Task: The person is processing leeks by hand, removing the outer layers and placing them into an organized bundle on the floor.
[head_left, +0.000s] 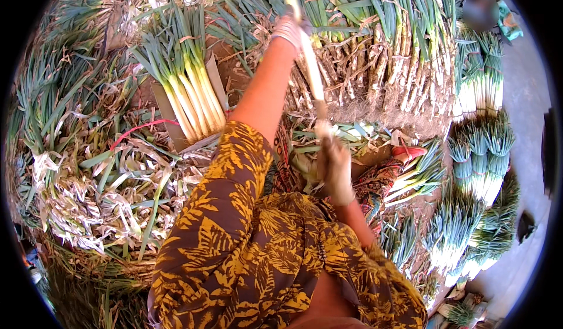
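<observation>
Presently, leek (313, 73) runs lengthwise from left hand (287, 29), wrapped round it near the green top, back toward right hand (336, 173), nearer the root end; right grip blurred, cannot tell.

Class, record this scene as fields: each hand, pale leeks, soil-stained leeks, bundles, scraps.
Left hand: grips a leek near its leaves
Right hand: at the leek's root end, blurred; grip unclear
Pale leeks: grouped left of the left forearm
Soil-stained leeks: piled ahead, roots attached
Leek bundles: along the right side
Leaf scraps: heaped at left
</observation>
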A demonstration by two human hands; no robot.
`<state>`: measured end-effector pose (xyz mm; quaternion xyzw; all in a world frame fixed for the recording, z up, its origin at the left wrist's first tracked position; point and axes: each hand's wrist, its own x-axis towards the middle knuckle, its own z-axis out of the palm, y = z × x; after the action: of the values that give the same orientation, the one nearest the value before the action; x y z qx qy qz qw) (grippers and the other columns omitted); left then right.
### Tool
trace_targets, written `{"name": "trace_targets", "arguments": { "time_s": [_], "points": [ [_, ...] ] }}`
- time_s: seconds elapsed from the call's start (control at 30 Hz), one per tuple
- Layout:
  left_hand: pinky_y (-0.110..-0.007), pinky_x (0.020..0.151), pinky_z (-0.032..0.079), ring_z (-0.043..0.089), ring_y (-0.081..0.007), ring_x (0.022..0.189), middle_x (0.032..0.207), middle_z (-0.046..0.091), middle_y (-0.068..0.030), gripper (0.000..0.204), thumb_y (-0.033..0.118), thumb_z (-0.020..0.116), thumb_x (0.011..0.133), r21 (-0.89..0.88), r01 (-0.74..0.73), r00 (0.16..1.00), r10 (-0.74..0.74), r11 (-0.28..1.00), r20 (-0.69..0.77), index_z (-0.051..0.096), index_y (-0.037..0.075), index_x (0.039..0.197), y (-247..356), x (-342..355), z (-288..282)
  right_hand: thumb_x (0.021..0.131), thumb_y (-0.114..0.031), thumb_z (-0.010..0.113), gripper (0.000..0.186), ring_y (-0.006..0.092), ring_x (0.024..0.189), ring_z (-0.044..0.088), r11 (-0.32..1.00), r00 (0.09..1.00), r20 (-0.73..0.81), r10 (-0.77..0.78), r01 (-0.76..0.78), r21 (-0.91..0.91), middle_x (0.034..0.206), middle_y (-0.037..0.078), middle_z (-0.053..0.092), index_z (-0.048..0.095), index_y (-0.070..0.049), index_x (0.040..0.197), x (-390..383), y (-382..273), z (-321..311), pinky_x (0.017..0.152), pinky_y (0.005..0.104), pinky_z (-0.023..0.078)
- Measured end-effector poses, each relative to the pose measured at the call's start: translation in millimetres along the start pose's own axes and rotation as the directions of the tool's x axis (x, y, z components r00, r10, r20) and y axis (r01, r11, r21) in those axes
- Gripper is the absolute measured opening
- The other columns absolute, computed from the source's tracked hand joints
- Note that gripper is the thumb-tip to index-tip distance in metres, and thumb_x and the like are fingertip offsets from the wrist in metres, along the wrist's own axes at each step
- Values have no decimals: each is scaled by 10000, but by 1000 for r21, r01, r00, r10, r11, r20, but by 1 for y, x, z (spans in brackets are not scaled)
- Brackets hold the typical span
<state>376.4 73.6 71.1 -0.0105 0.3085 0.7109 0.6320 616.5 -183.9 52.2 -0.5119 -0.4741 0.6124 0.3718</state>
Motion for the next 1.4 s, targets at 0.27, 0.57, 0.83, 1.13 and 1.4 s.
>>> {"name": "trace_targets", "arguments": {
  "time_s": [0.27,0.57,0.83,1.13,1.4],
  "points": [
    [-471,777,558,576,-282,813,872,526,-115,295,278,566,956,-42,-43,969,52,998,243,487,36,1104,12,4,8,961,-401,524,497,277,958,667,492,999,26,-26,35,-870,1085,228,662,558,3,1249,64,115,-100,819,365,527],
    [-546,849,545,599,-300,879,946,550,-84,353,81,699,848,27,-23,905,9,999,426,478,61,1123,-12,-37,14,951,-333,597,378,238,803,629,755,843,-163,-512,352,-553,942,154,660,577,24,1074,139,-52,-2,747,337,506],
    [-497,865,515,599,-299,993,1075,621,-101,429,168,691,881,135,28,958,-65,990,280,447,49,1213,-7,-60,25,969,-492,476,695,384,895,654,647,802,-346,-487,65,-760,1012,313,625,481,142,1254,184,-54,22,744,426,509],
    [-588,855,531,630,-370,976,1036,585,-148,455,271,732,844,96,17,812,-69,995,579,501,57,1173,-1,-41,3,980,-198,453,222,117,611,565,958,910,305,281,-283,-40,842,26,610,601,-53,1059,251,24,-69,543,187,495],
    [-512,810,575,661,-312,888,1011,659,-136,370,274,720,851,21,103,808,-96,995,582,587,40,1106,1,-24,-4,942,-312,609,302,156,512,585,969,995,63,74,-87,232,703,64,621,588,-13,974,128,-60,6,431,250,484]
  ]
}}
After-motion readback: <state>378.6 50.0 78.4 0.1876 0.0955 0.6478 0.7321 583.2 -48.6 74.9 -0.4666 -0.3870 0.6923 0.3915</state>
